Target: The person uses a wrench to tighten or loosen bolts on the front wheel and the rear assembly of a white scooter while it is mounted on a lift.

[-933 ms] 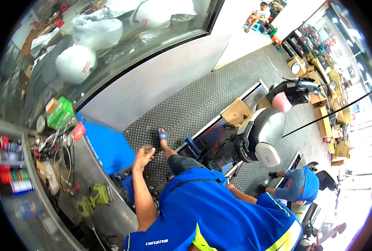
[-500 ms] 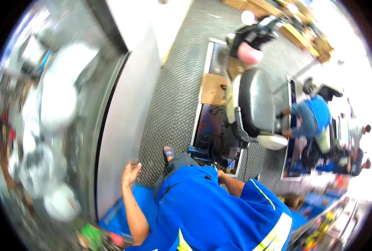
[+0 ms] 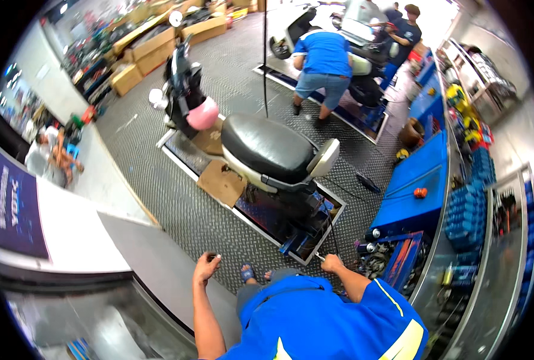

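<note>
Plainly, left hand (image 3: 207, 267): raised over the grey diamond-plate metal floor (image 3: 177, 207), apart from the scooter; fingers bent, thumb toward them. Grip: could not tell whether it pinched anything.
Right hand (image 3: 333, 263): held low at the person's right side; grip closed around a slim silvery tool (image 3: 320, 257).
Tool position: in the right hand, tip poking out leftward, near the close corner of a dark metal-framed platform (image 3: 265, 211); contact with the frame could not be told.
Thin black cable (image 3: 331, 225): dropped from the platform's end toward the right hand; whether it joined the tool was unclear.
Scooter: stood on the platform, with a long black padded seat (image 3: 265, 149) and a rounded white backrest (image 3: 324, 158) behind it.
Cardboard: flat brown torn piece (image 3: 222, 182), lay beside the scooter, across the platform's edge.
Front end: smooth pink rounded object (image 3: 202, 114), just ahead of the seat.
Right side: blue metal cabinet (image 3: 420, 171) bearing a small orange object (image 3: 420, 192); an open blue tray (image 3: 404, 263) sat nearer.
Co-worker: person in a blue shirt (image 3: 323, 54), bent beside a second scooter.
</note>
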Action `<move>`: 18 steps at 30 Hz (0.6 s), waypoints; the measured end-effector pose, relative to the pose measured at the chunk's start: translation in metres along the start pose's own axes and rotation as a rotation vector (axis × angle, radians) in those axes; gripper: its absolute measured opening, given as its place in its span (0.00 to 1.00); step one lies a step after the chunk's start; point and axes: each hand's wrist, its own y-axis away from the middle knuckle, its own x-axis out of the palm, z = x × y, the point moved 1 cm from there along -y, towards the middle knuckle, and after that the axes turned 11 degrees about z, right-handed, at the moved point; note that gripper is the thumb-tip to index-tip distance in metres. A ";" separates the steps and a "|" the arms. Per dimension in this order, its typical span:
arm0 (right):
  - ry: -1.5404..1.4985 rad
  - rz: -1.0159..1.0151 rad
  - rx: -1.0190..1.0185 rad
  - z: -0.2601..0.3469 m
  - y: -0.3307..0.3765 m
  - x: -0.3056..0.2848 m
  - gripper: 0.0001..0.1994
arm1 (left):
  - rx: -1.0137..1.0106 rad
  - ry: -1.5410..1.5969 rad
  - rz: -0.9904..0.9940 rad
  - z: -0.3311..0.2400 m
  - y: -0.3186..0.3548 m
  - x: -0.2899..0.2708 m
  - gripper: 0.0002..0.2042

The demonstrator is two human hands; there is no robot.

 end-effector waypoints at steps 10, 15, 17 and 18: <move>-0.226 -0.139 0.109 -0.002 0.030 0.082 0.16 | -0.102 -0.331 0.336 -0.053 -0.076 -0.001 0.26; -0.234 -0.120 0.115 0.018 0.045 0.059 0.16 | -0.079 -0.498 0.440 -0.063 -0.105 0.041 0.27; -0.244 -0.090 0.098 0.026 0.049 0.042 0.17 | -0.060 -0.522 0.464 -0.068 -0.114 0.058 0.28; -0.245 -0.080 0.101 0.029 0.050 0.032 0.17 | -0.048 -0.571 0.460 -0.074 -0.118 0.067 0.28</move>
